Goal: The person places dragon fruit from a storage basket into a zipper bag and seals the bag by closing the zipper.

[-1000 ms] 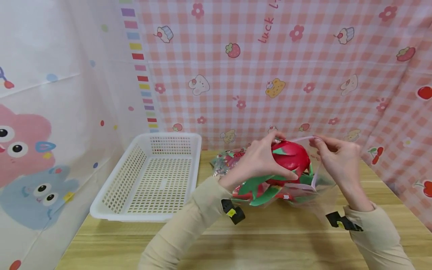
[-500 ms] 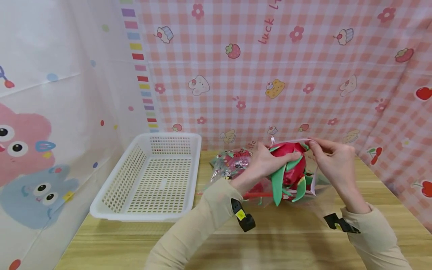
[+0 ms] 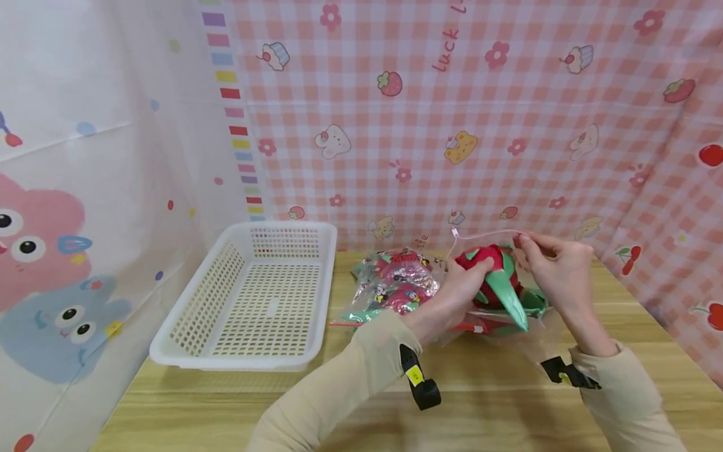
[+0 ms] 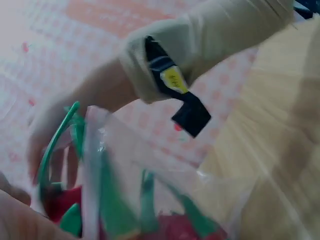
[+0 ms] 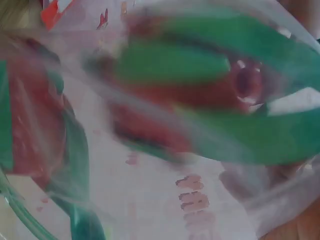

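My left hand [image 3: 454, 298] grips a red toy dragon fruit [image 3: 482, 256] with green leaf flaps, its thumb over the top. The fruit sits low in the mouth of a clear zip bag [image 3: 525, 342], with one long leaf hanging toward the front. With thumb and fingers, my right hand [image 3: 565, 273] pinches the raised rim of that bag on the right. A small white slider [image 3: 455, 233] stands at the rim's left end. In the right wrist view, blurred red and green shapes [image 5: 37, 120] show through the plastic.
Left of the hands, a white perforated basket [image 3: 243, 361] stands on the wooden table [image 3: 452, 408]. Between them lies a clear bag with cartoon prints [image 3: 398, 279], holding red and green things. A pink checked cloth [image 3: 361, 182] hangs close behind.
The left hand has moved right and lower with the dragon fruit, turning it so a leaf points forward. More of the bag's rim now shows above it. The right hand keeps its pinch.
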Demonstrator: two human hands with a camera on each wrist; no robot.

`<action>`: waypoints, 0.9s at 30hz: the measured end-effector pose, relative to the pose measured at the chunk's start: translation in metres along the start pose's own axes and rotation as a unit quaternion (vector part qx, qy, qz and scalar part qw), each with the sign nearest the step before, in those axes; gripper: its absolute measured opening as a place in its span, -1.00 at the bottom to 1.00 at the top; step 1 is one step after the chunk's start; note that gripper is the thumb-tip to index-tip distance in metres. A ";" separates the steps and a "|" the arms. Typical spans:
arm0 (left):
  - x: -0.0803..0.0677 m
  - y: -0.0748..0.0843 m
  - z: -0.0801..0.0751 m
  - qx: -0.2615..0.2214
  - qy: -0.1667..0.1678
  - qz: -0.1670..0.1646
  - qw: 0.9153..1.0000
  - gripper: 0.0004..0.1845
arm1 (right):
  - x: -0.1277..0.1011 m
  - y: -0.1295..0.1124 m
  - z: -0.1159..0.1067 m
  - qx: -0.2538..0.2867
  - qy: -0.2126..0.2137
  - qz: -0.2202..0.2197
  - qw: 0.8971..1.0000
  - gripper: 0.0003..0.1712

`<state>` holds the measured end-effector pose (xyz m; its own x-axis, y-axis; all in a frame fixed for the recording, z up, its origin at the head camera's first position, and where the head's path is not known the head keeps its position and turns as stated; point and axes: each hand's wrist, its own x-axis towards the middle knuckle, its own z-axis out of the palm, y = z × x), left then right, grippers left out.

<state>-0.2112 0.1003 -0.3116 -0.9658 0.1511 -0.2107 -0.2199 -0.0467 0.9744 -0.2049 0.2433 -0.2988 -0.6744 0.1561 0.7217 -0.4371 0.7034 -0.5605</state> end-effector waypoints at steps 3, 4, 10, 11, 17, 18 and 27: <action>-0.001 0.001 -0.014 0.166 -0.055 0.064 0.982 -0.40 | 0.002 0.002 -0.004 0.001 -0.001 0.036 0.999 -0.73; -0.001 0.000 -0.019 0.235 -0.049 0.118 0.964 -0.48 | 0.003 0.003 -0.005 0.001 -0.003 0.046 0.999 -0.71; -0.002 -0.003 -0.045 0.541 0.148 0.261 0.786 -0.63 | 0.004 0.001 -0.006 0.001 -0.025 0.077 0.997 -0.64; -0.002 -0.004 -0.047 0.563 0.137 0.234 0.781 -0.57 | 0.004 0.001 -0.006 0.001 -0.028 0.079 0.996 -0.64; 0.002 -0.009 -0.060 0.592 -0.008 0.105 0.799 -0.44 | 0.003 0.003 -0.004 -0.010 -0.034 0.080 0.996 -0.66; 0.004 -0.010 -0.062 0.595 -0.023 0.103 0.797 -0.45 | 0.003 0.004 -0.004 -0.013 -0.033 0.079 0.996 -0.67; 0.034 -0.011 -0.050 0.164 -0.155 0.058 0.972 -0.55 | 0.017 0.007 -0.011 -0.103 -0.101 -0.011 0.989 -0.69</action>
<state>-0.2487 0.0562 -0.3332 -0.8820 0.4572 -0.1138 -0.0067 0.2294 0.9733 -0.2127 0.2586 -0.2858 -0.7809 0.0123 0.6246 -0.3359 0.8347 -0.4364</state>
